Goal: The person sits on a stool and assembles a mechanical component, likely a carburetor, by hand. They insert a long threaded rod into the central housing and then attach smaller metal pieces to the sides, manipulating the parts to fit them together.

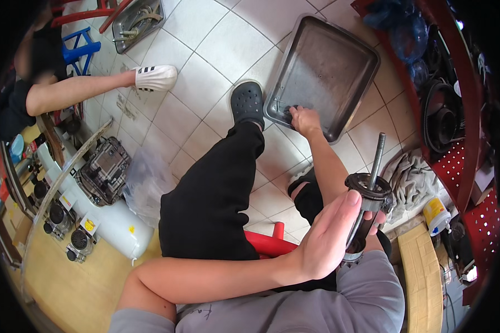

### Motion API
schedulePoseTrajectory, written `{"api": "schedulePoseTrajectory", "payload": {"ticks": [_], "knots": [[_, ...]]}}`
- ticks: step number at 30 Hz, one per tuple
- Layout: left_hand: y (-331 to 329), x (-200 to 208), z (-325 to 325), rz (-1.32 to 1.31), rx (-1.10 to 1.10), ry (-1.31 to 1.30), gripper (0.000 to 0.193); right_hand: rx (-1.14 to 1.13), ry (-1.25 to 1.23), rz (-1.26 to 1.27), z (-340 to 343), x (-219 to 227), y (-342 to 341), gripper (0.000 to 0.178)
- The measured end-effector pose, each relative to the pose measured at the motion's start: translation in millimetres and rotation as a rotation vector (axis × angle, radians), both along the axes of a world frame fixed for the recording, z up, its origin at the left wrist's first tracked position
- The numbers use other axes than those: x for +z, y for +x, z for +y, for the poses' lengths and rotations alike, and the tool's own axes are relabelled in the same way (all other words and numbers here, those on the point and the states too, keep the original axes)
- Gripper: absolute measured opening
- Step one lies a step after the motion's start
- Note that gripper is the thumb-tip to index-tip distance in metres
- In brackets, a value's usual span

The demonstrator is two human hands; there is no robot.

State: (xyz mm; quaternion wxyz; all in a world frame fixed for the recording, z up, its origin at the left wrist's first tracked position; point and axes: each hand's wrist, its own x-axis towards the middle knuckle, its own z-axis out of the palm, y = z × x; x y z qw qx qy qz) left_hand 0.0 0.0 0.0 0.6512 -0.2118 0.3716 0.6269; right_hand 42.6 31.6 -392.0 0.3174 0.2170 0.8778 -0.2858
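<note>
My left hand [330, 236] is wrapped around a dark cylindrical metal part [369, 186] with an open frame and a flanged round top, held upright above my lap. A long threaded rod [378, 155] runs through it and sticks out of the top. Farther off, my right hand [305, 119] reaches down into the near left corner of a shallow metal tray [353, 111] on the floor. Its fingers are closed at some small metal pieces [281, 105], perhaps bolts. What they grip is hidden.
Another person's leg [83, 91] and white shoe [155, 77] extend from the left. A smaller metal tray [139, 25] holds parts. At left lie a white tank [116, 216], a dark metal housing [104, 169] and a plastic bag [147, 180]. Red shelving [466, 177] and a grey cloth [414, 183] are right.
</note>
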Motion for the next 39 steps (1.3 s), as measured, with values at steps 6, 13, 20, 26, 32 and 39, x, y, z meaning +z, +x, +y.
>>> {"api": "schedulePoseTrajectory", "payload": {"ticks": [6,13,20,26,32,39], "knots": [[-8,2,3,-0.004,0.030,0.042,0.060,-0.381,-0.105,0.145,18,42,-14,0.026],[-10,-8,-12,0.179,0.000,0.327,0.059,-1.282,-0.458,0.495,51,109,4,0.023],[-35,-10,-33,0.776,-0.116,0.565,0.059,-1.233,-0.361,1.105,52,369,42,0.013],[-31,21,-79,0.950,-0.194,0.563,0.059,-1.128,-0.507,1.365,-51,466,79,0.015],[-14,5,-111,0.897,-0.100,0.611,0.058,-0.957,-0.192,1.364,-100,452,83,0.014],[-9,-3,-111,0.886,-0.164,0.570,0.060,-0.810,0.065,1.216,-105,477,91,0.018]]}}
